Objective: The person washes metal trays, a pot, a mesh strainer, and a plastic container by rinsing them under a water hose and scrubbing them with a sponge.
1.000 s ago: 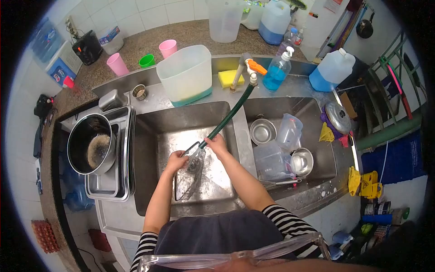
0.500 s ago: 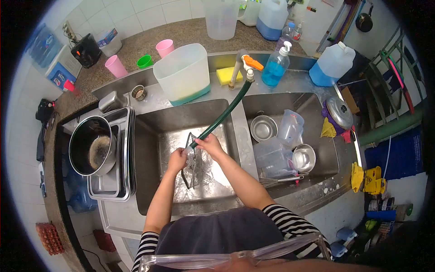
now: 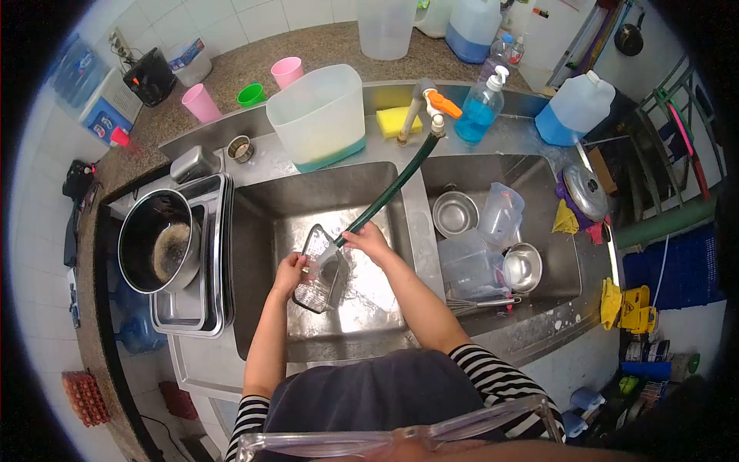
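Observation:
My right hand (image 3: 367, 240) is closed round the lower end of a green hose (image 3: 396, 183), which runs down from a tap with an orange handle (image 3: 444, 105). Water comes out of the hose end into the left sink basin (image 3: 258, 223). My left hand (image 3: 291, 274) grips the left edge of a clear, dark-rimmed tray-like piece (image 3: 314, 296), tilted under the stream. Its exact shape is blurred by the water.
Stacked metal trays (image 3: 221, 254) with a stained pot (image 3: 160, 242) stand on the left. The right basin holds metal bowls (image 3: 455, 214), clear jugs (image 3: 471, 266) and a whisk (image 3: 481, 303). Behind are a clear tub (image 3: 317, 115), a yellow sponge (image 3: 398, 122) and a blue soap bottle (image 3: 479, 115).
The dark-rimmed piece has turned to show more of its face. My left hand has moved slightly left, and the hose end is a little further right. The whole view has shifted slightly.

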The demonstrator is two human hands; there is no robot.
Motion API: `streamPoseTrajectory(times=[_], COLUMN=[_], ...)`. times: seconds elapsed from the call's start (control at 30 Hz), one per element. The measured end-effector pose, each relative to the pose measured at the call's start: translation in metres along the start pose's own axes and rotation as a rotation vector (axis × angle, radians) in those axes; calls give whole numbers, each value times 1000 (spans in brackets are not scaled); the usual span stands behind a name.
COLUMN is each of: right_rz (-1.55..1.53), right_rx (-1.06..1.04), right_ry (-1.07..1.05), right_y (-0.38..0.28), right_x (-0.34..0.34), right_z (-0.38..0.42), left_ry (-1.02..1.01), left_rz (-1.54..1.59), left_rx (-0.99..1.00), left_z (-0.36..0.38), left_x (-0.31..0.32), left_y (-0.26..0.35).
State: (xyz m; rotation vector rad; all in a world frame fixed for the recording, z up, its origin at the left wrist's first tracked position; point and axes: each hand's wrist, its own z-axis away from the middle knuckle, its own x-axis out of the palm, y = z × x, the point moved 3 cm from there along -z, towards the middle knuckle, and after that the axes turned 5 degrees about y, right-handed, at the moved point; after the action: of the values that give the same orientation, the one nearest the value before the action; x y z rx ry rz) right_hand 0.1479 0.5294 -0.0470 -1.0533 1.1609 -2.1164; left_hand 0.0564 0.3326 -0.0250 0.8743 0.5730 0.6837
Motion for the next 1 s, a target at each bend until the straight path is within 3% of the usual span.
streamPoseTrajectory(times=[0.33, 0.47, 0.6, 0.8, 1.0], right_rz=[28, 46, 46, -41, -68], right_rx=[86, 114, 122, 24, 20], right_ry=[-137, -179, -206, 72, 72], right_y=[-23, -24, -23, -7, -8], right_x=[-5, -6, -3, 7, 8], right_z=[15, 17, 16, -6, -12], left_ry=[185, 171, 140, -30, -26], left_rz=[-62, 118, 72, 62, 75], left_rx=[84, 139, 210, 194, 165], left_z=[6, 1, 4, 32, 42], left_x=[11, 17, 23, 33, 22], left_y=[18, 18, 10, -5, -12])
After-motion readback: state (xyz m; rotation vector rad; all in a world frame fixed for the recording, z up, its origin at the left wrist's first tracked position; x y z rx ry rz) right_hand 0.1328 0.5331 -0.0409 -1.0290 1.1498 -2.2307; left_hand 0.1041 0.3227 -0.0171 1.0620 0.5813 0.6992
